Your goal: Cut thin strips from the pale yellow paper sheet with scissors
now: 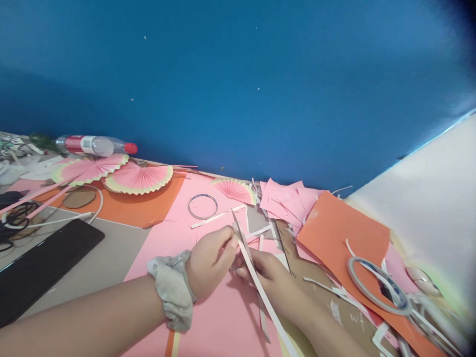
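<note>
My left hand [211, 258], with a pale scrunchie [173, 292] at the wrist, is closed in a pinch. Its fingertips hold the upper end of a long white strip [265, 296], which runs down to the bottom edge. My right hand [273, 277] is closed just to the right, around what look like scissors. A narrow grey pointed blade [239, 225] rises between the hands; the handles are hidden by the fingers. Beneath both hands lies a large pink paper sheet [223, 320]. A thin grey strip [263, 322] hangs below my right hand.
Folded pink fans [141, 179] and a plastic bottle [92, 146] lie at the back left, a black phone [48, 267] at left. A tape ring [203, 206] lies ahead. Orange paper [345, 228] with a tape roll [351, 270] is at right. A blue wall [238, 89] stands behind.
</note>
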The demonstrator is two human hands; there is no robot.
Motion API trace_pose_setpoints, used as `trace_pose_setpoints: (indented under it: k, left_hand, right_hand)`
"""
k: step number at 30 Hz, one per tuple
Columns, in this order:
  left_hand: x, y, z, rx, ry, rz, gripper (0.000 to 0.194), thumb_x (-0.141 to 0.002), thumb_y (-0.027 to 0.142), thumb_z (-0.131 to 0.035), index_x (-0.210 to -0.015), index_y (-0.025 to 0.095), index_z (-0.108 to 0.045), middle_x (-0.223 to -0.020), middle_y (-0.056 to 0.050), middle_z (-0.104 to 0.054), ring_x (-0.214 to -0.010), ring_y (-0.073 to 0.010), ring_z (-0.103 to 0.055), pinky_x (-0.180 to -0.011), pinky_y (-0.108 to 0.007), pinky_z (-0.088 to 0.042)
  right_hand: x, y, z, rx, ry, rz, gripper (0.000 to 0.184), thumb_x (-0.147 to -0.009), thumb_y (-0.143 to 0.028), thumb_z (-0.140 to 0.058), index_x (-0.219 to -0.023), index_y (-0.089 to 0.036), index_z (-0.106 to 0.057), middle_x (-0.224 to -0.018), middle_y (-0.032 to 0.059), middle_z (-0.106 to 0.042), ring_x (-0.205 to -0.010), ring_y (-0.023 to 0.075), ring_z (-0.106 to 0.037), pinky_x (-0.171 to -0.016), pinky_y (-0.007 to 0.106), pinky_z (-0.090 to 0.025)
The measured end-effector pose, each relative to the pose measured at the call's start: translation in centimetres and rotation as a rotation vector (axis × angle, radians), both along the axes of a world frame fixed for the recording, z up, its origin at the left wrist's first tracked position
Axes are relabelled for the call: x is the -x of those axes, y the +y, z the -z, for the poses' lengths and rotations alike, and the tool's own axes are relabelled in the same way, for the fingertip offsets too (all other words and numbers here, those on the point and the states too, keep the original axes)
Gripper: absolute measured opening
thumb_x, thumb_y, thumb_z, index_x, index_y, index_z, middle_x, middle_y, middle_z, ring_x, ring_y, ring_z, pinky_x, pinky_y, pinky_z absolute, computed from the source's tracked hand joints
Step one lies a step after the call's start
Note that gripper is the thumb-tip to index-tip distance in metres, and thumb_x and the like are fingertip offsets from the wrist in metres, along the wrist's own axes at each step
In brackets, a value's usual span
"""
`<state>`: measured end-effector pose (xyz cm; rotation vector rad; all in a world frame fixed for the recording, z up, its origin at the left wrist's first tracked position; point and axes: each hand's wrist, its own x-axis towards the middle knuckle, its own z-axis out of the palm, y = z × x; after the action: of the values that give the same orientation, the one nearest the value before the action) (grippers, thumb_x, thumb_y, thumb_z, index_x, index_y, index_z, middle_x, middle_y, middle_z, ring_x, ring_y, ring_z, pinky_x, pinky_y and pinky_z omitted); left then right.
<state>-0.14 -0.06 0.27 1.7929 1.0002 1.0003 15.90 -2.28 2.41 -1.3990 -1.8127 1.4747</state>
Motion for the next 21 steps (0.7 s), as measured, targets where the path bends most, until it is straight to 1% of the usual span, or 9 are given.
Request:
trace_pose_setpoints:
  k: [8, 12, 16, 21]
  left_hand:
    - [-0.07, -0.02, 0.15, 0.005, -0.009, 0.014, 0.023, -0.092, 0.024, -0.031, -0.069, 0.020, -0.035, -0.063, 0.004, -0.041, -0.057, -0.0113, -0.038, -0.055, -0.026, -0.033]
    - [-0.06, 0.04, 0.24, -0.003, 0.005, 0.018, 0.024, -0.092, 0.025, -0.031, -0.069, 0.020, -0.036, -0.063, 0.003, -0.041, -0.057, -0.0115, -0.038, -0.055, -0.026, -0.033]
    - [-0.01, 0.00, 0.24, -0.001, -0.003, 0.019, 0.024, -0.092, 0.024, -0.031, -0.068, 0.020, -0.034, -0.062, 0.004, -0.040, -0.057, -0.0111, -0.037, -0.055, -0.026, -0.032]
    - [0.00, 0.10, 0.36, -0.013, -0.008, 0.025, 0.024, -0.092, 0.025, -0.030, -0.069, 0.020, -0.035, -0.063, 0.004, -0.041, -0.057, -0.0109, -0.038, -0.055, -0.026, -0.033]
  right_hand:
    - [-0.08, 0.05, 0.26, 0.010, 0.006, -0.002, 0.020, -0.083, -0.035, -0.054, -0.074, -0.018, -0.049, -0.066, -0.0046, -0.039, -0.062, 0.0115, -0.033, -0.056, 0.021, -0.027]
    - [-0.14, 0.00, 0.36, -0.011, -0.007, 0.001, 0.019, -0.083, -0.036, -0.054, -0.076, -0.019, -0.049, -0.068, -0.0041, -0.040, -0.064, 0.0122, -0.033, -0.058, 0.022, -0.028]
    - [-0.09, 0.01, 0.21, -0.004, -0.013, -0.001, 0.020, -0.084, -0.034, -0.053, -0.074, -0.018, -0.047, -0.066, -0.0046, -0.037, -0.062, 0.0115, -0.031, -0.056, 0.022, -0.026]
    - [-0.08, 0.08, 0.27, -0.002, 0.003, -0.008, 0.019, -0.084, -0.035, -0.053, -0.075, -0.018, -0.048, -0.067, -0.0039, -0.038, -0.064, 0.0121, -0.033, -0.058, 0.022, -0.027]
